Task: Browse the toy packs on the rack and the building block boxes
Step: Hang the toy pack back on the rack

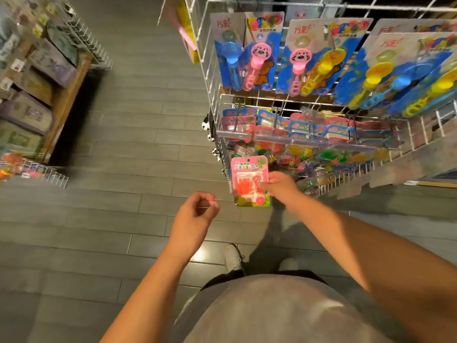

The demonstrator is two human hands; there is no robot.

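Observation:
My right hand [280, 185] pinches a pink toy pack [249, 180] by its right edge, holding it upright in front of the white wire rack [212, 95]. The pack shows an orange sticky hand and a small ball. My left hand [195, 214] hovers lower left of the pack with fingers loosely curled, holding nothing. Blue bubble-wand packs [249, 58] hang along the rack's top row. Smaller pink and blue packs [296, 127] hang on the row below. Loose colourful packs [321, 159] fill the rack's lower basket.
A wooden shelf [64, 102] with flat boxes [27, 115] stands at the left, with wire baskets [49, 174] hooked on it. A dark tiled floor aisle [136, 144] runs between shelf and rack. My shoes [232, 258] are just below the rack.

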